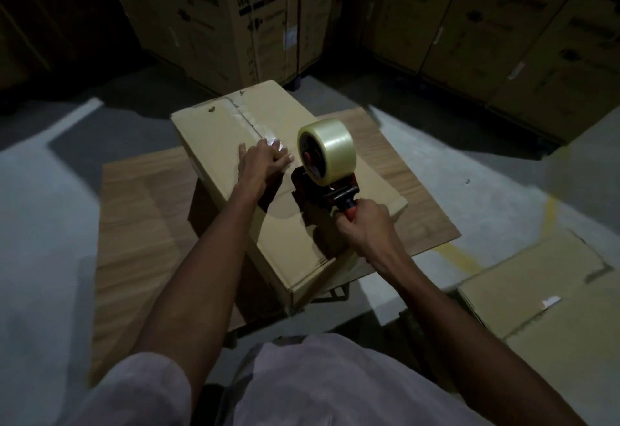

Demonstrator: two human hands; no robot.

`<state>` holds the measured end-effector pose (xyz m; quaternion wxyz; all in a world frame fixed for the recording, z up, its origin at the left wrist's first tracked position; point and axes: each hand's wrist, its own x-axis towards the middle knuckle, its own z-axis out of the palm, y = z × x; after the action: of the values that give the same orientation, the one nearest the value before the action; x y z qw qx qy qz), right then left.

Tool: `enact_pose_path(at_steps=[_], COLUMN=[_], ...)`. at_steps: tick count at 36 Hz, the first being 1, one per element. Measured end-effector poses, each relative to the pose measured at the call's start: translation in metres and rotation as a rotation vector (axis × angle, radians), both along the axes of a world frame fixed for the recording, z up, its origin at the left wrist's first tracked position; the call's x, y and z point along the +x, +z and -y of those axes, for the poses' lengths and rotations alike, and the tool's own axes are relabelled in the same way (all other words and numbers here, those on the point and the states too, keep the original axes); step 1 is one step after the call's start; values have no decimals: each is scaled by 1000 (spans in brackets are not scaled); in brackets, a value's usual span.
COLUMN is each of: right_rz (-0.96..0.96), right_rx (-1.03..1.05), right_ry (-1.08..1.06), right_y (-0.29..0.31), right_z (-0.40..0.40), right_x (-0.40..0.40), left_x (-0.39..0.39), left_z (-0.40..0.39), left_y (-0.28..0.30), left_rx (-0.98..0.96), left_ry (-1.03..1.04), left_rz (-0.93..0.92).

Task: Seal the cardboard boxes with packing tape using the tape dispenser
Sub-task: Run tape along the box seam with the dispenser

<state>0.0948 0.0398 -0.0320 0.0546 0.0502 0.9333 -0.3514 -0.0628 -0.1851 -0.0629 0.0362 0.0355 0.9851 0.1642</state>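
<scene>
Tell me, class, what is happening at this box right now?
A person is taping a cardboard box shut on a wooden board. The right hand grips the handle of a red tape dispenser resting on the box top, its tape roll upright. The left hand lies flat on the tape strip along the centre seam. The far stretch of seam is taped; the near stretch is not yet taped.

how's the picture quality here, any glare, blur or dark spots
Head view: dim overall, the stacked cartons at the back nearly lost in shadow; glare on the packing tape just beyond the left hand; motion blur smears the floor and frame edges; wide-angle bending at the sides; the tape dispenser stays fairly sharp.
</scene>
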Motion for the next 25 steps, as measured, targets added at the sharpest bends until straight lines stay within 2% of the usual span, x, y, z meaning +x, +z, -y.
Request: enact_pose_path(at_steps=[8, 15, 25], right_rz=[-50, -53, -18], right_rx=[65, 79, 135], right_ry=[0, -31, -48], right_y=[5, 8, 0], right_z=[21, 24, 5], right_x=[-32, -30, -9], left_x=[-36, -38, -36], left_z=[19, 20, 17], left_y=[9, 9, 7], left_rx=[32, 67, -22], left_ry=[-25, -17, -54], left_rz=[-37, -119, -160])
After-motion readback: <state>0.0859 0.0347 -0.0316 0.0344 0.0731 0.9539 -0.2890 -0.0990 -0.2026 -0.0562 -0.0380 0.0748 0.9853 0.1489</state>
